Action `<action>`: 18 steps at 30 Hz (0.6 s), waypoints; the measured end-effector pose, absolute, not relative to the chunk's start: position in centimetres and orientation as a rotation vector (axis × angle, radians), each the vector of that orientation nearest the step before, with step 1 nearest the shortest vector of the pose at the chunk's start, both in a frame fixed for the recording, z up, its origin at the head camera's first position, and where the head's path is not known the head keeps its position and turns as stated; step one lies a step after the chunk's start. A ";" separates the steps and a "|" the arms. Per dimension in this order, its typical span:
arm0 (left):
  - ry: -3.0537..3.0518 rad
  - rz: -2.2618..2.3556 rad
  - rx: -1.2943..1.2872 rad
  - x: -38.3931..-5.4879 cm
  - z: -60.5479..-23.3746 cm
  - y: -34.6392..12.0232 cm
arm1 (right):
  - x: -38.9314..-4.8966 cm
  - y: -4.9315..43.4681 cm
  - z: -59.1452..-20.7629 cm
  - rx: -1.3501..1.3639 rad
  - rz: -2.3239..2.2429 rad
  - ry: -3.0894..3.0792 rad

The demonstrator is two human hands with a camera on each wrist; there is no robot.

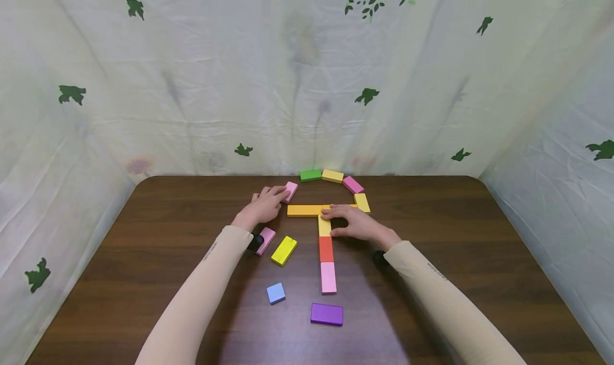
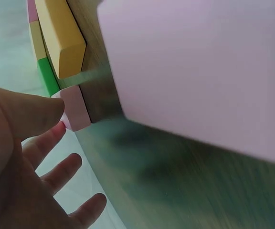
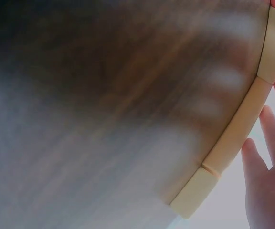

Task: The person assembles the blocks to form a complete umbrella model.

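At the upper left of the layout, my left hand (image 1: 263,208) pinches a pink block (image 1: 290,191) between thumb and index finger. The left wrist view shows that same pink block (image 2: 76,109) near the end of a green block (image 2: 48,76). My right hand (image 1: 357,224) rests at the junction of an orange block (image 1: 304,211) and a pale yellow block (image 1: 324,226), fingers fairly straight and thumb by the pale yellow one. In the right wrist view, its fingers (image 3: 269,138) lie along an orange block (image 3: 237,126). The hand partly hides the orange row.
A red block (image 1: 326,249) and a light pink block (image 1: 328,277) continue the column downward. A yellow block (image 1: 362,202), a magenta block (image 1: 353,184) and others curve above. Loose nearby lie a bright yellow block (image 1: 284,251), a blue block (image 1: 275,293) and a purple block (image 1: 327,314).
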State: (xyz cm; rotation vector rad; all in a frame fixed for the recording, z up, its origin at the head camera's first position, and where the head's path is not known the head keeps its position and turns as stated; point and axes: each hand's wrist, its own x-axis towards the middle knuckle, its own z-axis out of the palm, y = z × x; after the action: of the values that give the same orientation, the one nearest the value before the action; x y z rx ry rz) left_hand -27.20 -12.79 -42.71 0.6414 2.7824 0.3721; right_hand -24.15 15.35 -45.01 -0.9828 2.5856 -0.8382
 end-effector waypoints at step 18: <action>2.786 0.354 0.607 -28.4 -43.2 -11.9 | -24.1 15.4 -45.1 -1.001 -0.857 2.586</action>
State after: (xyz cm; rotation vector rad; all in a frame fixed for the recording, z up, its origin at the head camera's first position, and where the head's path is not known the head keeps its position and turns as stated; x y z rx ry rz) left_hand -28.42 -11.95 -43.22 0.6073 2.7862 0.3538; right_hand -24.08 15.39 -45.07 -1.0013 2.5863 -0.8574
